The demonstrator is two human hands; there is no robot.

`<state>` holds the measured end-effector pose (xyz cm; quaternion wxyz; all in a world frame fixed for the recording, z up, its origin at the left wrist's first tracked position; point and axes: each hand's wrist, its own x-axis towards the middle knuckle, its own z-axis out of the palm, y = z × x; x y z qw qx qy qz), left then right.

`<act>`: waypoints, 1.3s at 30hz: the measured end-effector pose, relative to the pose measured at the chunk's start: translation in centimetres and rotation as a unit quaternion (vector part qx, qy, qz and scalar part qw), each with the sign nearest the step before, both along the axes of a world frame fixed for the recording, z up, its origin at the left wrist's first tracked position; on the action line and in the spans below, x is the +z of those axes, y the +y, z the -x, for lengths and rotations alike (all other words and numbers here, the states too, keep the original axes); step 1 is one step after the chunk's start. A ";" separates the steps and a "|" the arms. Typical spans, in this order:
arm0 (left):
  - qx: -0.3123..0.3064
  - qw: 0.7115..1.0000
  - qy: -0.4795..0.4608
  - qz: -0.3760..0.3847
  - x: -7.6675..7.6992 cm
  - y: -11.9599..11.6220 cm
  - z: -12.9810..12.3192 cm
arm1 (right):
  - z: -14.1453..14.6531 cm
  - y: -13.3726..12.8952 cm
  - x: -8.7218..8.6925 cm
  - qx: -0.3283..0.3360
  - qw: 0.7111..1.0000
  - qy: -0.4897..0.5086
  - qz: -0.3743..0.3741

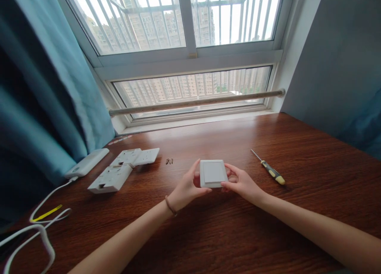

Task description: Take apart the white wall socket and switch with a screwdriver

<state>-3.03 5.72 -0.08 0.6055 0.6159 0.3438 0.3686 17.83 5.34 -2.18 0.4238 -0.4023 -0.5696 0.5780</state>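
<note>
A white square wall switch (213,173) with one large flat rocker is held up between both hands, its face turned towards me. My left hand (190,182) grips its left edge, thumb along the bottom corner and fingers behind. On the opposite edge, my right hand (238,181) is closed, with the thumb at the lower right corner and fingers partly hidden behind. To the right on the table lies a screwdriver (271,171) with a black and yellow handle, its tip pointing away. Several small screws (169,161) rest left of the switch.
White electrical boxes (111,178) and a white socket plate (147,156) lie on the left of the brown wooden table (214,234). Behind them is a white power strip (87,163) with a looping white cable (44,236). A yellow strip (47,213) lies near the cable. A blue curtain (65,68) hangs left.
</note>
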 end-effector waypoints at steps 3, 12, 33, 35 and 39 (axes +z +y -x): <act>0.008 1.000 0.022 -0.015 -0.7 0.7 -1.2 | -1.4 0.6 -0.1 0.004 0.998 -0.054 -0.027; 0.008 0.999 0.019 0.025 -1.4 -0.1 -1.7 | -2.5 0.1 -0.1 0.029 0.982 -0.162 -0.096; 0.024 0.965 0.240 -0.098 -0.7 -0.3 -1.3 | -2.9 0.0 0.4 0.020 0.971 -0.220 -0.088; 0.018 0.964 0.246 -0.096 -0.6 -0.2 -1.3 | -2.9 0.1 0.3 0.005 0.971 -0.221 -0.088; 0.017 0.964 0.250 -0.090 -0.6 0.0 -1.3 | -2.8 0.1 0.0 -0.024 0.972 -0.214 -0.090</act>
